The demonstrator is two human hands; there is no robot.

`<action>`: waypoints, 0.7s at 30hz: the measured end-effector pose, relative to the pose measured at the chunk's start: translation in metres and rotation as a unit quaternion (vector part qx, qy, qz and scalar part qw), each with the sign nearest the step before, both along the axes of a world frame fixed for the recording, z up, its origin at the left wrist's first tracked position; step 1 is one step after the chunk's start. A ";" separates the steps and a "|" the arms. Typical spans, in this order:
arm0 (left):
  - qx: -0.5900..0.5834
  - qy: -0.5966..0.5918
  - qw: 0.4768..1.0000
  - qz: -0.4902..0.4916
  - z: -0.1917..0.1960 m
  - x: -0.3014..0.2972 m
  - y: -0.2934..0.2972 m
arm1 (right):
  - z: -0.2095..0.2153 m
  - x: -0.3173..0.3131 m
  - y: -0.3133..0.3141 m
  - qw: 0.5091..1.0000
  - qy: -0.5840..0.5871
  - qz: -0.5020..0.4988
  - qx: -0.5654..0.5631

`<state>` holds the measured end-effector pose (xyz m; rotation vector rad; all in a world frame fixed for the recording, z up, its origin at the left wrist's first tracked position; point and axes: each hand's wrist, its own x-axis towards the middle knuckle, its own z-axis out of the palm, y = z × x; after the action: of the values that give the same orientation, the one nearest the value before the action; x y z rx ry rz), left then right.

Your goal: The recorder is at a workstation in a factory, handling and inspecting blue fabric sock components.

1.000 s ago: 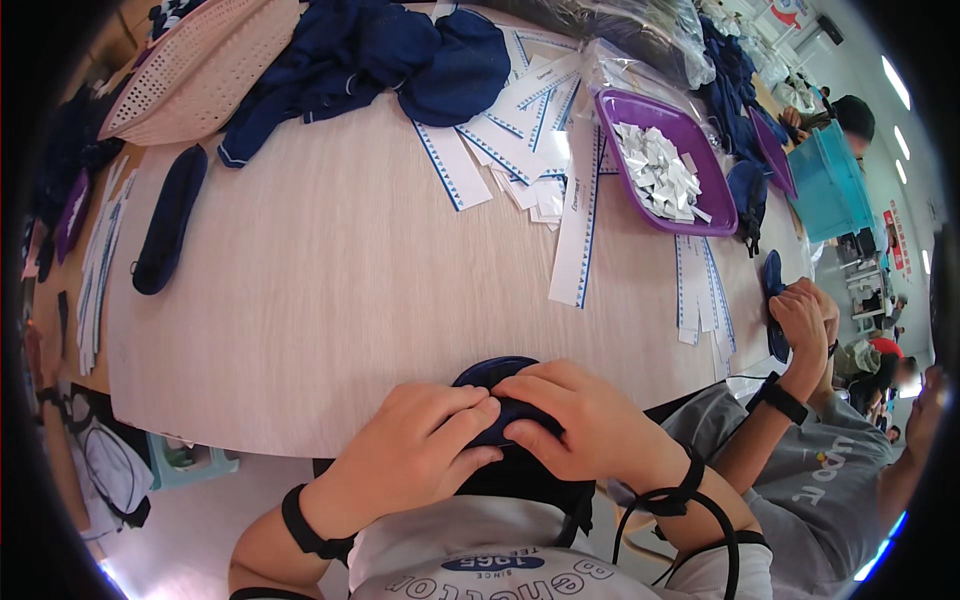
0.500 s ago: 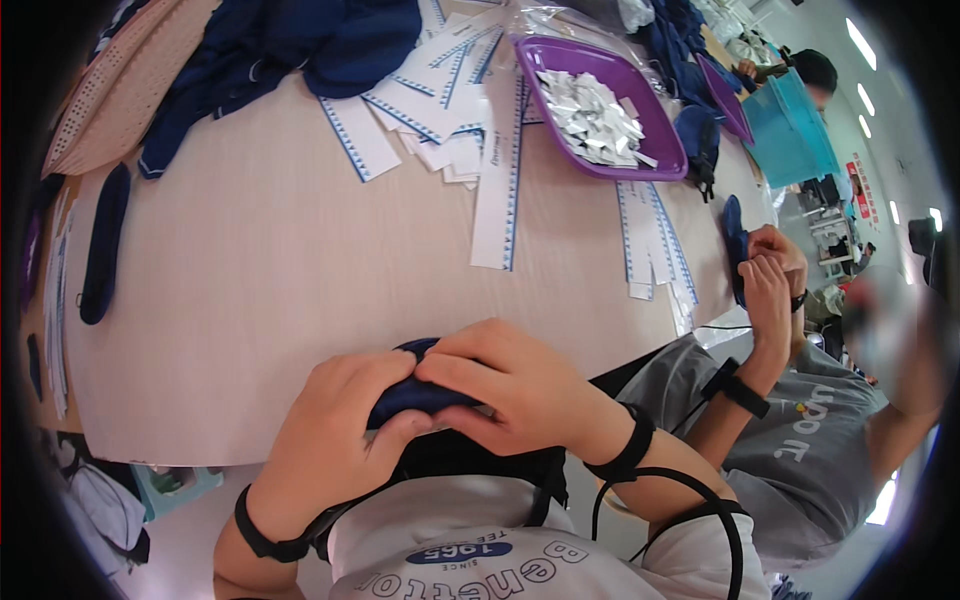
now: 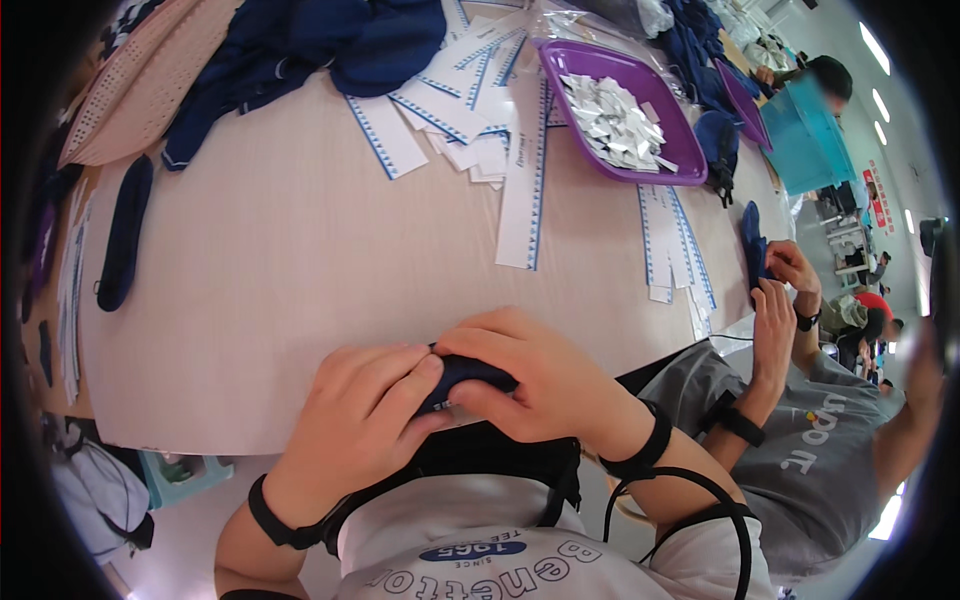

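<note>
A big, pale wooden table (image 3: 250, 270) has lots of long white paper strips (image 3: 522, 190) on it. They have blue edges and lie in a messy heap. Beside them, a purple tray (image 3: 685, 145) holds lots of little white bits (image 3: 612, 125). At the far left is a pale pink basket (image 3: 150, 80) with many tiny holes, and a crumpled pile of dark blue cloth (image 3: 310, 50) lies next to it. On the right is a person in a grey shirt (image 3: 800, 490). Farther back are a turquoise box (image 3: 805, 140), a red sign (image 3: 878, 205) and bright, long lights (image 3: 874, 47).
</note>
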<state>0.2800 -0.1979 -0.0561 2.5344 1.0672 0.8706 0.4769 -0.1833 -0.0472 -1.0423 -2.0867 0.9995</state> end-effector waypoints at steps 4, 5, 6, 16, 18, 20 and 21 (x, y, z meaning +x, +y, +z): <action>-0.044 -0.014 0.999 -0.006 0.001 0.001 0.007 | -0.001 0.000 0.005 0.999 -0.037 -0.010 0.004; -0.062 -0.021 0.998 -0.013 0.002 0.001 0.009 | 0.000 0.001 0.006 0.992 -0.083 -0.018 0.091; -0.060 -0.019 0.998 -0.009 0.003 0.002 0.009 | 0.001 0.002 0.007 0.976 -0.127 -0.025 0.177; -0.144 -0.004 0.990 0.015 0.007 0.005 0.018 | -0.008 0.002 0.009 0.991 -0.045 0.010 0.129; -0.155 0.007 0.988 0.016 0.006 0.007 0.019 | -0.009 0.000 0.010 0.999 -0.015 -0.024 0.045; -0.150 -0.050 0.987 0.017 0.003 0.014 0.019 | -0.007 0.002 0.011 0.997 -0.034 -0.032 0.053; -0.150 -0.054 0.987 0.008 0.002 0.016 0.020 | -0.006 0.002 0.013 0.996 -0.049 -0.034 0.061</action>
<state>0.2959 -0.1775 -0.0537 2.2096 1.0935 0.7757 0.4788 -0.1701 -0.0535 -1.1119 -2.1466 0.7912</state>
